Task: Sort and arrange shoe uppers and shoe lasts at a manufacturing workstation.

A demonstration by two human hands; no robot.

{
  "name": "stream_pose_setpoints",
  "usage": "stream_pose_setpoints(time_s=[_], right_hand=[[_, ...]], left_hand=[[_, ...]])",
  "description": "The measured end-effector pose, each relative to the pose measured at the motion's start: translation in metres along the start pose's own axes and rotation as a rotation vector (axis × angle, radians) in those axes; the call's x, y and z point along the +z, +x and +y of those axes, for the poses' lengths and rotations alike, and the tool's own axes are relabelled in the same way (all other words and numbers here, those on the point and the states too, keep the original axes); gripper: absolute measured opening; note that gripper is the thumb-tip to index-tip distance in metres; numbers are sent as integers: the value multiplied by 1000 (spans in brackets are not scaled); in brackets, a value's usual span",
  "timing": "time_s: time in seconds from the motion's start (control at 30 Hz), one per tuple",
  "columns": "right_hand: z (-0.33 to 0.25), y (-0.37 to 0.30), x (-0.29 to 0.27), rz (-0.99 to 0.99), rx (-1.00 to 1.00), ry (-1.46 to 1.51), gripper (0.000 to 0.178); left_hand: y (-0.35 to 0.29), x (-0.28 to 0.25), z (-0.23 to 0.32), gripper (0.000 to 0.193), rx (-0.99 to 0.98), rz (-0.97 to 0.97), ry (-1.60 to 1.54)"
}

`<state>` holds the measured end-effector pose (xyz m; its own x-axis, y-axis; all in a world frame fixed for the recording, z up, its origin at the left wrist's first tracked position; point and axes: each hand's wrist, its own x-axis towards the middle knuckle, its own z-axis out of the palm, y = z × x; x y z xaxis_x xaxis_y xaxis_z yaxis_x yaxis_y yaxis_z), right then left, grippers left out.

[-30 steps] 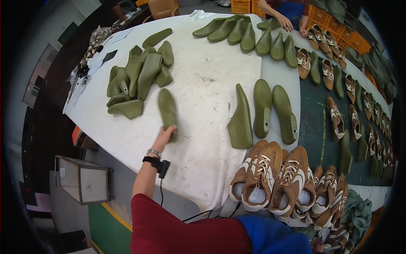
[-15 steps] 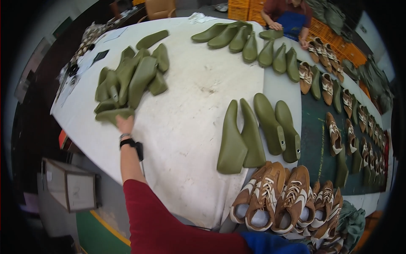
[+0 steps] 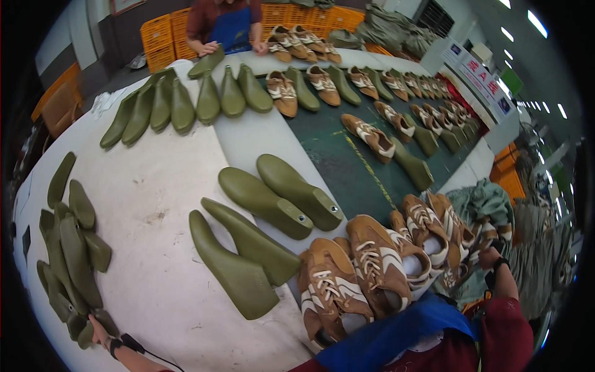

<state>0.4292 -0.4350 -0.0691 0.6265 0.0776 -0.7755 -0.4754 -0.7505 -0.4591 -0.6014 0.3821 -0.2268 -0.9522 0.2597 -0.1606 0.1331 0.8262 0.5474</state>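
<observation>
Touching a smooth olive last (image 3: 108, 322) with left hand (image 3: 99, 333) at the near end of a heap (image 3: 75, 254), by the pale table's (image 3: 155, 273) edge; cannot tell whether gripping. Cannot tell grip of right hand (image 3: 489, 256), near suede-like brown shoes (image 3: 427, 224); has scuffed, open room between heap and four lasts (image 3: 229, 266).

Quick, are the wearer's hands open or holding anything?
Left hand: at a green last; grip can't be told.
Right hand: near brown shoes; open or closed can't be told.
</observation>
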Motion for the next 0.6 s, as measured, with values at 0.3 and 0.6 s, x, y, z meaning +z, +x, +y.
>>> stream_pose_setpoints(time_s=[0.3,0.6], right_hand=[[-68,-65,101,470,-639,-274,20],[-92,-54,151,325,-980,-338,26]], left_hand=[[-161,-49,-91,84,635,-491,-147],[-420,-101,-144,85,939,-1177,-43]])
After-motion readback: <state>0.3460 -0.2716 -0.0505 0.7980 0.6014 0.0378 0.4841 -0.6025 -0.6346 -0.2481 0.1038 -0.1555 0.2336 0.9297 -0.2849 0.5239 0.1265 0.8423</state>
